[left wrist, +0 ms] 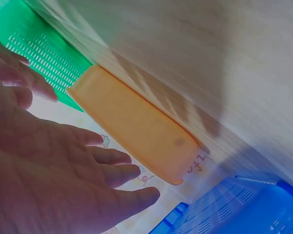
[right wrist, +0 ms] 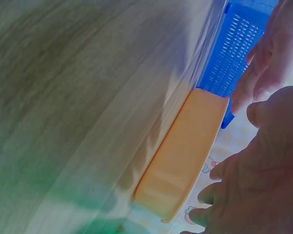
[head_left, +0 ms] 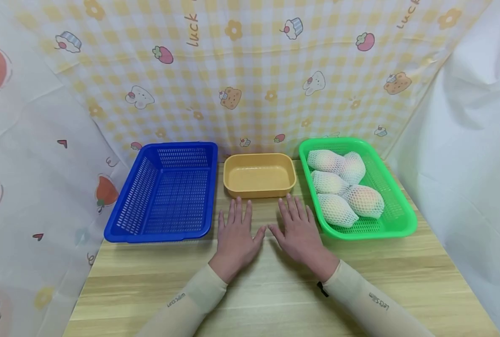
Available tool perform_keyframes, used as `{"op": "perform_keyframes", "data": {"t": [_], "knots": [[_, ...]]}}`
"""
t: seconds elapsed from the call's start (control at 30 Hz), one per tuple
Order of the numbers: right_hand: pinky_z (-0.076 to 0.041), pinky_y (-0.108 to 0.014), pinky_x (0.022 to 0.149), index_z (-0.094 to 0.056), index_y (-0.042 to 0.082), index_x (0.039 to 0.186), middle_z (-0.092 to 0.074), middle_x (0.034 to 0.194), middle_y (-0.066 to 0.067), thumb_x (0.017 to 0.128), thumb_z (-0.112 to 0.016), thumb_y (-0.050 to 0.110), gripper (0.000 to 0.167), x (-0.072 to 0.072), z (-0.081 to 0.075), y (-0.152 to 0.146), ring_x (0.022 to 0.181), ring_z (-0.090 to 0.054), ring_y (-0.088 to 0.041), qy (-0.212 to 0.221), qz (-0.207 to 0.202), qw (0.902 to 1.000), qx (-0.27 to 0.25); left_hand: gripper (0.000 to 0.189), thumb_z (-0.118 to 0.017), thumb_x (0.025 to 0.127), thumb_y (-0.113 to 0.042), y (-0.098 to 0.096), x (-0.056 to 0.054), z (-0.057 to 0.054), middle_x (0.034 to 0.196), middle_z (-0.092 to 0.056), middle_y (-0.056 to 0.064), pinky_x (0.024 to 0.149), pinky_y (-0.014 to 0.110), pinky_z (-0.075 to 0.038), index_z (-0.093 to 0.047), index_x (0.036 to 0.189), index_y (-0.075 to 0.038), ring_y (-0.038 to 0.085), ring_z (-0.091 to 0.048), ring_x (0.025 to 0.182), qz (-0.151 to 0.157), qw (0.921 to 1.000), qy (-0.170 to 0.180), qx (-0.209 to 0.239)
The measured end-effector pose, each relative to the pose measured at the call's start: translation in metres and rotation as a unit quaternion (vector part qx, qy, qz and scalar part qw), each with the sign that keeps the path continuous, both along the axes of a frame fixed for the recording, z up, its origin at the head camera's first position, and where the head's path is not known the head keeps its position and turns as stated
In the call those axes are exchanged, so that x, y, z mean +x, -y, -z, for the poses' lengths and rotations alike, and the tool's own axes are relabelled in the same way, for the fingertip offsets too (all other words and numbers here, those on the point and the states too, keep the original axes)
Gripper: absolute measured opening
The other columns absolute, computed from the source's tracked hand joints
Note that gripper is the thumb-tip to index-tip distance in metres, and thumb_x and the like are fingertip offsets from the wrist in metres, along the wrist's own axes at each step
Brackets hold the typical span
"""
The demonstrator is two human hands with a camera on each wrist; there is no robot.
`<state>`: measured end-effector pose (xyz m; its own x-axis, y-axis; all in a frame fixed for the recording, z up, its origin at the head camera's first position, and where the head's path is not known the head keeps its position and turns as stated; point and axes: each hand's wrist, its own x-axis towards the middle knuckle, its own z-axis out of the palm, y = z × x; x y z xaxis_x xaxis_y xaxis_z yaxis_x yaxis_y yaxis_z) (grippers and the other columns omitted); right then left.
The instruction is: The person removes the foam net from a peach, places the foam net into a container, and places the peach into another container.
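Note:
My left hand (head_left: 236, 238) is held palm down with straight fingers, just in front of the yellow oval tub (head_left: 260, 192). Beside it my right hand (head_left: 299, 233) is also palm down, fingers spread, near the green basket (head_left: 394, 233). The thumbs point toward each other with a small gap between them. Neither hand holds anything. Inside the green basket lie several rounded, fruit-like items (head_left: 364, 201) wrapped in white foam netting. Both wrist views show the tub's side wall (left wrist: 132, 126) beyond the fingers.
A blue mesh basket (head_left: 161, 237) stands to the left of the tub, showing only its perforated floor. All three containers stand on the wood-grain table (head_left: 258, 299). Behind them hangs a yellow checked cloth (head_left: 258, 70), with white cloth (head_left: 477, 140) at the right side.

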<state>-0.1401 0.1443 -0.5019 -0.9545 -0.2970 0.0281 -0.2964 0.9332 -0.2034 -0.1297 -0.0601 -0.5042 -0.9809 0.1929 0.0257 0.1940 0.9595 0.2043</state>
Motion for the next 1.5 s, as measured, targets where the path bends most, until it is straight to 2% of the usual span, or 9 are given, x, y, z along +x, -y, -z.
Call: {"op": "perform_keyframes", "data": {"t": [0.1,0.2,0.27,0.37,0.6,0.8,1.0,1.27,1.5], "knots": [[-0.024,-0.066,0.131,-0.026,0.004,0.174,-0.023,0.180,-0.023,0.113,-0.054,0.057,0.086,0.001,0.000,0.001,0.166,-0.021,-0.044,-0.023,-0.012,0.9996,-0.014,0.082,-0.045,0.113,-0.062,0.000,0.001,-0.001,0.182,-0.018,0.022,0.132,0.068,-0.017,-0.029,0.176,-0.012,0.041,-0.015,0.168,-0.002,1.0000,-0.002,0.007],[-0.040,-0.062,0.124,-0.042,-0.004,0.165,-0.048,0.165,-0.028,0.109,-0.068,0.046,0.080,0.004,-0.005,0.001,0.153,-0.046,-0.046,-0.058,-0.034,0.9969,-0.041,0.081,-0.052,0.111,-0.057,0.000,0.002,-0.001,0.179,-0.026,0.024,0.130,0.068,-0.022,-0.032,0.175,-0.011,0.043,-0.023,0.166,-0.007,0.9998,-0.001,0.021],[-0.049,-0.059,0.116,-0.051,-0.006,0.157,-0.061,0.150,-0.026,0.106,-0.075,0.039,0.072,0.008,-0.012,0.001,0.139,-0.059,-0.045,-0.076,-0.048,0.9942,-0.059,0.081,-0.055,0.110,-0.055,0.000,0.003,-0.002,0.177,-0.031,0.025,0.130,0.067,-0.025,-0.034,0.173,-0.009,0.043,-0.028,0.164,-0.010,0.9995,-0.001,0.030],[-0.057,-0.056,0.106,-0.060,-0.005,0.146,-0.069,0.135,-0.022,0.103,-0.080,0.033,0.061,0.015,-0.030,-0.003,0.124,-0.068,-0.041,-0.091,-0.065,0.9898,-0.088,0.081,-0.058,0.108,-0.055,0.003,0.004,-0.003,0.173,-0.038,0.025,0.128,0.065,-0.029,-0.039,0.171,-0.007,0.044,-0.035,0.161,-0.009,0.9992,-0.007,0.038],[-0.060,-0.053,0.099,-0.067,0.001,0.139,-0.071,0.130,-0.015,0.104,-0.079,0.030,0.047,0.018,-0.073,-0.027,0.121,-0.068,-0.034,-0.072,-0.081,0.9841,-0.141,0.072,-0.064,0.106,-0.051,0.009,0.005,-0.007,0.165,-0.048,0.026,0.125,0.064,-0.034,-0.054,0.158,-0.003,0.044,-0.045,0.153,-0.009,0.9979,-0.023,0.060],[-0.059,-0.053,0.095,-0.067,0.003,0.139,-0.070,0.129,-0.011,0.105,-0.078,0.032,0.046,0.008,-0.098,-0.059,0.117,-0.067,-0.031,-0.054,-0.081,0.9866,-0.131,0.067,-0.065,0.106,-0.049,0.011,0.007,-0.012,0.159,-0.052,0.026,0.123,0.065,-0.037,-0.059,0.152,-0.001,0.044,-0.048,0.149,-0.003,0.9966,-0.026,0.078],[-0.057,-0.059,0.101,-0.066,0.002,0.141,-0.070,0.137,-0.016,0.107,-0.076,0.031,0.046,-0.002,-0.124,-0.097,0.125,-0.068,-0.037,-0.012,-0.083,0.9899,-0.115,0.063,-0.068,0.104,-0.045,0.009,0.010,-0.013,0.156,-0.055,0.025,0.121,0.067,-0.037,-0.062,0.149,-0.002,0.046,-0.049,0.147,0.008,0.9944,-0.014,0.105],[-0.056,-0.061,0.102,-0.065,-0.002,0.140,-0.070,0.134,-0.020,0.104,-0.079,0.022,0.045,-0.034,-0.130,-0.147,0.123,-0.068,-0.042,0.025,-0.119,0.9883,-0.091,0.062,-0.068,0.104,-0.045,0.008,0.009,-0.011,0.154,-0.057,0.024,0.121,0.066,-0.038,-0.064,0.147,-0.001,0.045,-0.051,0.146,0.012,0.9940,-0.008,0.109],[-0.057,-0.058,0.102,-0.065,0.000,0.143,-0.068,0.139,-0.018,0.103,-0.081,0.029,0.051,-0.062,-0.123,-0.153,0.124,-0.068,-0.039,0.088,-0.152,0.9838,-0.038,0.062,-0.068,0.105,-0.045,0.007,0.008,-0.014,0.151,-0.060,0.023,0.121,0.066,-0.038,-0.064,0.147,0.000,0.044,-0.051,0.145,0.005,0.9932,-0.012,0.115]]}}
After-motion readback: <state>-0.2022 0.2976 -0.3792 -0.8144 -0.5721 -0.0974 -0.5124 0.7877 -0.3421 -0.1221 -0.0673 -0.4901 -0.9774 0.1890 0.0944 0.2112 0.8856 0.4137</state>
